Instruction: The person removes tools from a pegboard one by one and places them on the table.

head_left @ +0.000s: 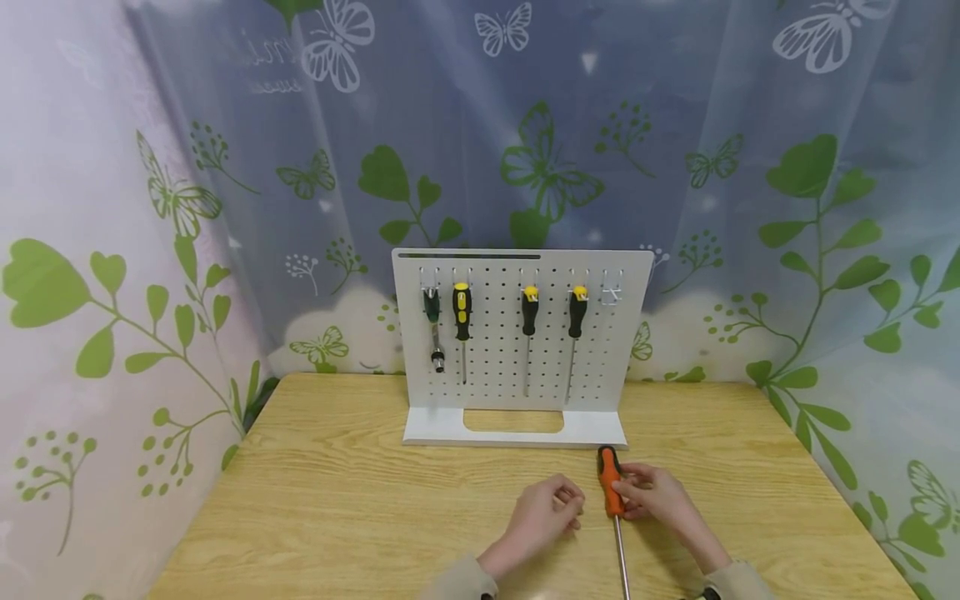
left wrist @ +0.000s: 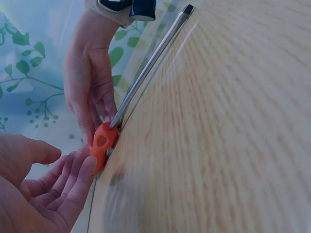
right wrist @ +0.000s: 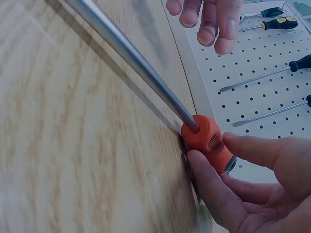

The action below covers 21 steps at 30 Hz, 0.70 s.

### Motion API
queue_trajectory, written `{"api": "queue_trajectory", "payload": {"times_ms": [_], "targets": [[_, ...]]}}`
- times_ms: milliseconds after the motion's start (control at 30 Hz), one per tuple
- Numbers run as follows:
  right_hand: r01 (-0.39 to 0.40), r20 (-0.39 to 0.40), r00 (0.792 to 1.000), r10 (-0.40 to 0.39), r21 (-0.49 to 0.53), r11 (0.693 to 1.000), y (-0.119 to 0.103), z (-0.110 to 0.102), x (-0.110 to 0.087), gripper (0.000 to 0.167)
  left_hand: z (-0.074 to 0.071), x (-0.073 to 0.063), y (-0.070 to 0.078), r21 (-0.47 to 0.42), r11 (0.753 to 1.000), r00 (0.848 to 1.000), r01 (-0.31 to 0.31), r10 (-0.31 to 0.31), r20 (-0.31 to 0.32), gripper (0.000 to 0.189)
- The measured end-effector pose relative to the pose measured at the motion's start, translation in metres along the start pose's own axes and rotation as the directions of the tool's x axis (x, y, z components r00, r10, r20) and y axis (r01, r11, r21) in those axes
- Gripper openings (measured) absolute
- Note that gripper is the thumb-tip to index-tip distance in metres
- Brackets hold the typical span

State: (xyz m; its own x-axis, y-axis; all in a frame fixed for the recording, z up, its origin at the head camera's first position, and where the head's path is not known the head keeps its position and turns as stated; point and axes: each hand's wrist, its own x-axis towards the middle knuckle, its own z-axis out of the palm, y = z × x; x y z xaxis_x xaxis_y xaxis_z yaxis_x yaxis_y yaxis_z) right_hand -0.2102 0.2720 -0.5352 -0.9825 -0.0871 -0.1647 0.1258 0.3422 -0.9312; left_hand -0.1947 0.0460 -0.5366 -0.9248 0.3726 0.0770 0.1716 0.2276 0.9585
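A flat-tip screwdriver with an orange and black handle (head_left: 611, 483) lies along the wood table, its long steel shaft (right wrist: 141, 70) pointing toward the near edge. My right hand (head_left: 662, 497) pinches the handle between thumb and fingers. To the left of the screwdriver, my left hand (head_left: 542, 510) holds nothing, its fingers loosely bent. In the left wrist view, the left hand's fingertips overlap the end of the orange handle. The flat tip (left wrist: 188, 9) shows at the top of that view.
A white pegboard stand (head_left: 495, 379) rises behind the hands. On it hang a green-handled ratchet tool (head_left: 432, 321), a black-and-yellow screwdriver (head_left: 462, 312) and two more screwdrivers (head_left: 531, 312). White hooks (head_left: 612, 293) sit at its right side. A patterned curtain (head_left: 465, 100) surrounds the table.
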Motion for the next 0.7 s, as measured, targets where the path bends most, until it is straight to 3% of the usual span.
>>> {"api": "queue_trajectory", "payload": {"times_ms": [200,700], "targets": [[-0.018,-0.013,1.000,0.018,-0.010,1.000,0.000,-0.001,0.001,0.057,-0.008,0.004,0.000,-0.012,1.000,1.000,0.020,-0.020,-0.008,0.004],[0.005,-0.012,1.000,-0.004,0.010,1.000,0.000,-0.005,-0.002,0.056,-0.027,0.019,0.003,0.009,1.000,0.999,-0.019,0.019,-0.040,0.006]]}}
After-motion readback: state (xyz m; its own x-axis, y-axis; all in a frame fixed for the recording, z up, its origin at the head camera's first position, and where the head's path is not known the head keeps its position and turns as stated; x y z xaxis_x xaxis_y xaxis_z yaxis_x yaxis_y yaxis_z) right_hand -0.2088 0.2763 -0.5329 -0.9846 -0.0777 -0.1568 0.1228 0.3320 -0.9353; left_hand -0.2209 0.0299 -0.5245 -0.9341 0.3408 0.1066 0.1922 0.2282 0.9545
